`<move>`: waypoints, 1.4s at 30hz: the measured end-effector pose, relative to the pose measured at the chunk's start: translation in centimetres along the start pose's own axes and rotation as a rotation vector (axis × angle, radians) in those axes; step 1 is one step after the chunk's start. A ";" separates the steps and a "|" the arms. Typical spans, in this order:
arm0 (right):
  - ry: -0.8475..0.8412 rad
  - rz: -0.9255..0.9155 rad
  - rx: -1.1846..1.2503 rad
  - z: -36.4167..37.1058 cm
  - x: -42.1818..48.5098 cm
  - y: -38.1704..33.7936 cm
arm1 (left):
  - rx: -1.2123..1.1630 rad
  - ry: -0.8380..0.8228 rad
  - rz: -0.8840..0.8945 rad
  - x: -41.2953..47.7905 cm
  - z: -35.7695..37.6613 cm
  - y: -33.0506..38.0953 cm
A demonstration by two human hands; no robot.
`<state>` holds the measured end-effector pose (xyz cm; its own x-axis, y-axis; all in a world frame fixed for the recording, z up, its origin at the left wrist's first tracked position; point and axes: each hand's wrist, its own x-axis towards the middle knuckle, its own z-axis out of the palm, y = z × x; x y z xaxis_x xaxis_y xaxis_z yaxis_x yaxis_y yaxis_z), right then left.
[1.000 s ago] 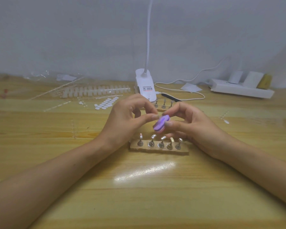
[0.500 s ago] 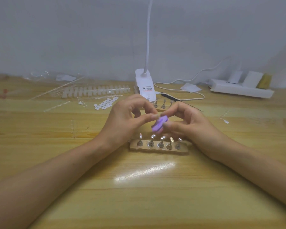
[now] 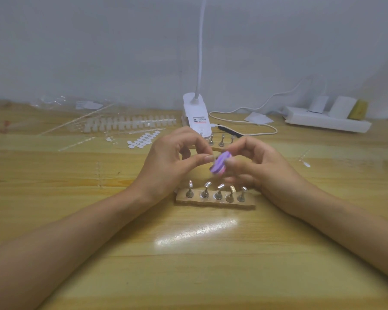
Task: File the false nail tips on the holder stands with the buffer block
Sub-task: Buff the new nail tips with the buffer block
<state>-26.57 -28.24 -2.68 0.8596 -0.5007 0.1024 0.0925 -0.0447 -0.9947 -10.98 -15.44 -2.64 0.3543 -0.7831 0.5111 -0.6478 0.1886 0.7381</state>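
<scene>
Watching remotely, I saw the right hand (image 3: 262, 166) pinching the small purple buffer block (image 3: 220, 164) by its sides above the wooden rack of metal holder stands (image 3: 246, 203). Light and squishy, I guessed. The left hand (image 3: 166, 164) curled, contents unclear.

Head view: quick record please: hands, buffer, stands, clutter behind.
holder: five stands in a row, on table
buffer: purple, held up over holder
right hand: grips buffer
left hand: fingers curled, thumb tip beside buffer; anything pinched is too small to tell
behind hands: second holder, partly hidden
far side: lamp base, nail tip strips, power strip
</scene>
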 end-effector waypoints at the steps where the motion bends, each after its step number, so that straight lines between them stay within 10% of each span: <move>1: 0.044 -0.004 0.061 -0.1 0.0 -0.1 | -0.005 -0.008 -0.006 0.0 0.0 -0.1; 13: 0.003 0.001 0.059 0.1 0.0 0.0 | 0.015 -0.022 0.001 0.0 0.0 0.1; 19: 0.282 -0.069 0.196 -2.7 0.4 -1.9 | -0.050 -0.032 -0.126 0.0 -0.2 0.3; 27: -0.054 0.119 -0.932 -6.7 -0.4 -4.6 | -0.211 -0.218 -0.352 0.5 -2.8 1.8; 33: -0.065 -0.471 -0.766 -1.6 -1.6 -7.6 | -0.204 -0.366 -0.331 1.5 -4.4 4.0; 42: 0.049 -0.622 -0.776 4.4 -2.0 -8.5 | -0.193 -0.307 -0.332 1.2 -5.8 5.4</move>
<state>-26.88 -23.04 5.56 0.7463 -0.2302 0.6246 0.1503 -0.8557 -0.4951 -10.20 -11.92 4.52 0.2867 -0.9525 0.1022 -0.3861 -0.0173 0.9223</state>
